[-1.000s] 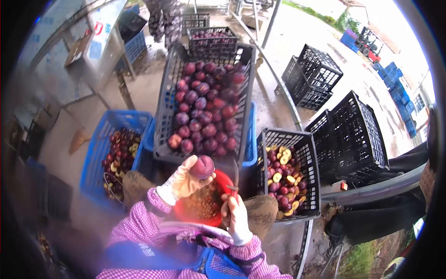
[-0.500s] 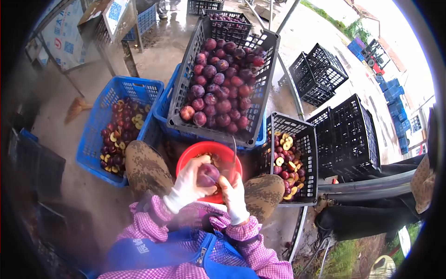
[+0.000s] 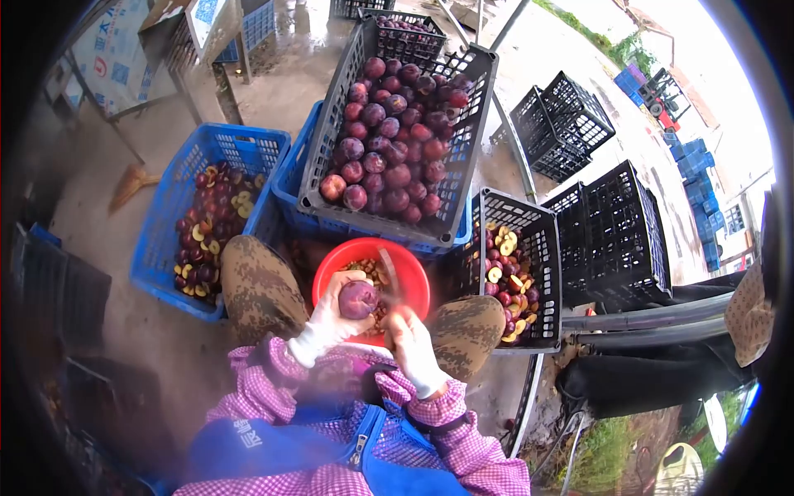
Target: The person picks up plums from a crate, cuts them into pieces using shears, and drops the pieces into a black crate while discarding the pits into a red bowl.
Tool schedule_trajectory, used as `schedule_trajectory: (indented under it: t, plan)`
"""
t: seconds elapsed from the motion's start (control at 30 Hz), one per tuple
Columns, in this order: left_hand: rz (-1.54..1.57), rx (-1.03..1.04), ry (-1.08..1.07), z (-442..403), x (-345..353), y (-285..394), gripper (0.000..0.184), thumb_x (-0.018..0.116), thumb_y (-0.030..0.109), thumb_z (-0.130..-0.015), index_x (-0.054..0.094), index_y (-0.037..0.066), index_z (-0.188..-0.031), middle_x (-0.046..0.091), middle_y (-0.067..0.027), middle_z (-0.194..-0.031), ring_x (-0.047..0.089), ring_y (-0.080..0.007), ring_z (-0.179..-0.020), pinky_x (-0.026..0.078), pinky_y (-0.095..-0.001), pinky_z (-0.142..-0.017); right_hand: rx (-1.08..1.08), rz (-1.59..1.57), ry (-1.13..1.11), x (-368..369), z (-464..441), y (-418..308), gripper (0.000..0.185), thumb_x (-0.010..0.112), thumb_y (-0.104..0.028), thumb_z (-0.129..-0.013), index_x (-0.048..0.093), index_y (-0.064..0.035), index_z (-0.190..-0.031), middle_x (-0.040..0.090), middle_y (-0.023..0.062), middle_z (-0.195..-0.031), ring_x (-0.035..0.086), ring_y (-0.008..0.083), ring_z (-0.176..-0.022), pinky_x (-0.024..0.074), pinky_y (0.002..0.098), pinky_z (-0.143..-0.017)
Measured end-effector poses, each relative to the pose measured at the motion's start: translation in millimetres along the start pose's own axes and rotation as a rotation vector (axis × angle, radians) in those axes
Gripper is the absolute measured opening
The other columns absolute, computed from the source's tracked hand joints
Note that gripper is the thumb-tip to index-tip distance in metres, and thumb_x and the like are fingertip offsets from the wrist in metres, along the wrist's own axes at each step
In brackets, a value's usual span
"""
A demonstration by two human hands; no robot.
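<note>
My left hand [image 3: 332, 312], in a white glove, grips a whole purple plum [image 3: 358, 299]. Close on its right, my right hand [image 3: 408, 335], gloved too, is closed round a knife [image 3: 389, 269]. The thin blade points up and away from me, blurred and apart from the plum; the handle is mostly hidden in the fingers. Both hands are over the near side of a red basin [image 3: 415, 281] between my knees. Small brown plum stones [image 3: 379, 275] lie in the basin.
Ahead, a black crate [image 3: 310, 194] of whole plums rests on a blue crate [image 3: 285, 178]. Cut plums fill part of a blue crate [image 3: 153, 248] at left and a black crate [image 3: 549, 273] at right. Black crates [image 3: 624, 240] stand further right; a broom head [image 3: 130, 186] lies left.
The plum has shifted slightly down and left in my left hand. My right hand has moved a little down, and the knife blade has tilted left. The whole view has shifted slightly.
</note>
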State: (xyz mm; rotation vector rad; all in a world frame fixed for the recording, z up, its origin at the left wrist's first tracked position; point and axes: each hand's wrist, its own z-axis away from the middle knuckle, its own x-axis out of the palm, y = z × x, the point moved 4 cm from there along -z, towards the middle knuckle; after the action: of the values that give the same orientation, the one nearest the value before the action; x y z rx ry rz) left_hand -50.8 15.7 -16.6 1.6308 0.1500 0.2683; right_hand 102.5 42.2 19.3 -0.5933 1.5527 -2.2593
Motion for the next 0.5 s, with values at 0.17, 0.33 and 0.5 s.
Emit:
schedule_trajectory:
  t: [0.17, 0.33, 0.5]
  plan:
    - [0.153, 0.034, -0.059, -2, 4, 0, 0.069, 0.075, -0.005, -0.061, 0.043, 0.009, -0.121, 0.055, -0.0058, -0.111, 0.055, -0.016, -0.105, 0.044, -0.0315, -0.093, 0.021, 0.337, 0.009, 4, 4, 4, 0.027, 0.047, -0.03, -0.095, 0.055, -0.0038, -0.098, 0.053, 0.0058, -0.065, 0.051, 0.012, -0.059, 0.0405, 0.0276, -0.056]
    - [0.182, -0.093, -0.144, -1, 4, 0, 0.068, 0.076, -0.004, -0.058, 0.045, 0.009, -0.117, 0.057, -0.0051, -0.11, 0.054, -0.0144, -0.103, 0.044, -0.0306, -0.092, -0.121, 0.463, 0.024, 7, 4, 6, 0.026, 0.046, -0.027, -0.095, 0.055, -0.0031, -0.1, 0.06, 0.0218, -0.076, 0.062, 0.0347, -0.07, 0.0453, 0.0403, -0.063]
    - [0.069, -0.132, -0.227, 2, 10, 10, 0.065, 0.078, -0.001, -0.057, 0.048, 0.008, -0.114, 0.056, -0.0039, -0.106, 0.054, -0.0143, -0.1, 0.044, -0.03, -0.09, -0.215, 0.75, -0.007, 1, 13, 20, 0.027, 0.045, -0.026, -0.095, 0.055, -0.0016, -0.101, 0.061, 0.0253, -0.083, 0.06, 0.0422, -0.078, 0.0474, 0.0438, -0.068]
